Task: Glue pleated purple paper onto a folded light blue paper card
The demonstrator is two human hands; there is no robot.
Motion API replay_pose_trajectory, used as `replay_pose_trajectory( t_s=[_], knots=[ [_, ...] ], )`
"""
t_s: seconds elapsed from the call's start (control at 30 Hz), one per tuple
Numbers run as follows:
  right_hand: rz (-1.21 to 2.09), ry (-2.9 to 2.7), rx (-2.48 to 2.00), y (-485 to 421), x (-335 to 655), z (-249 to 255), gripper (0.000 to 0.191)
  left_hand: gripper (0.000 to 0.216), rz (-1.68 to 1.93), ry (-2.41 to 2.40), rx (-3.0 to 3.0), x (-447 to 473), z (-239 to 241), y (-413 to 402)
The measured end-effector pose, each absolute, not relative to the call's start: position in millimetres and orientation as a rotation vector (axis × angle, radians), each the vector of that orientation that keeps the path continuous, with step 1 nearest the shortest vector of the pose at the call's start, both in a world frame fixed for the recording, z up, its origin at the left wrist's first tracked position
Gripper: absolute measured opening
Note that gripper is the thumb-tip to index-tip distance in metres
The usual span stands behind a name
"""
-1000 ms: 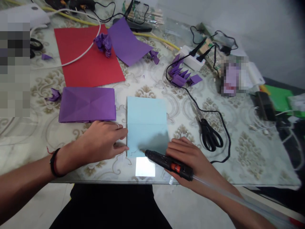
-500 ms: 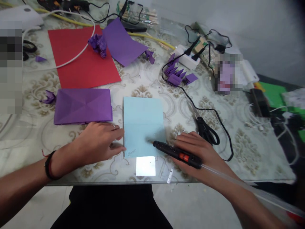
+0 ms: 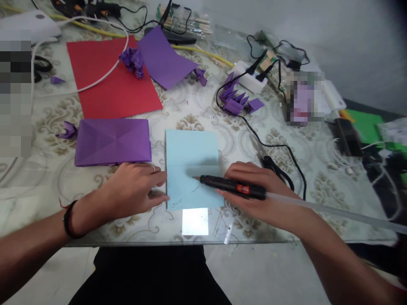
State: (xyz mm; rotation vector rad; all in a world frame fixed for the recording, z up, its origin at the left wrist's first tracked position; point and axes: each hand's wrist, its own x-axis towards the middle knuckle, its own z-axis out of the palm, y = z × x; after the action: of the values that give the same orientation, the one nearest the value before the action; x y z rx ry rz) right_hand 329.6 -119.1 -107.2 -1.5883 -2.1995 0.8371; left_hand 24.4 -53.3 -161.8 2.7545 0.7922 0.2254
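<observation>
A light blue folded paper [image 3: 190,152] lies near the table's front edge. My left hand [image 3: 135,190] rests flat beside its left edge, fingertips touching the paper. My right hand [image 3: 263,195] grips a black glue gun [image 3: 232,186] with a clear glue stick trailing from its back. The gun lies nearly level, its nozzle over the middle of the blue paper. A thin glue line shows on the paper's lower left part.
A folded purple paper [image 3: 112,142] lies left of the blue one. Behind are a red sheet [image 3: 108,84], a purple sheet [image 3: 163,57] and small purple folded pieces [image 3: 237,99]. Black scissors [image 3: 280,171] and a black cable sit right of my right hand. A power strip [image 3: 249,78] stands further back.
My right hand has moved the glue gun's nozzle from the blue paper's lower left corner up and rightward to its middle. The left hand has stayed in place.
</observation>
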Motion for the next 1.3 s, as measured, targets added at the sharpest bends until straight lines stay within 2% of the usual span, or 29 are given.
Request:
replay_pose_trajectory(
  t_s=[0.2, 0.37, 0.93, 1.3],
  knots=[
    [0.901, -2.230, -1.456, -86, 306, -115, 0.033, 0.030, 0.227, 0.818, 2.760, 25, -160, -55],
    [0.894, -2.248, -1.465, -79, 295, -121, 0.036, 0.030, 0.197, 0.832, 2.747, 26, -160, -55],
    [0.933, -2.262, -1.612, -80, 289, -124, 0.038, 0.029, 0.237, 0.821, 2.759, 26, -161, -55],
    [0.906, -2.260, -1.636, -103, 309, -122, 0.029, 0.028, 0.192, 0.797, 2.747, 24, -161, -53]
  ],
)
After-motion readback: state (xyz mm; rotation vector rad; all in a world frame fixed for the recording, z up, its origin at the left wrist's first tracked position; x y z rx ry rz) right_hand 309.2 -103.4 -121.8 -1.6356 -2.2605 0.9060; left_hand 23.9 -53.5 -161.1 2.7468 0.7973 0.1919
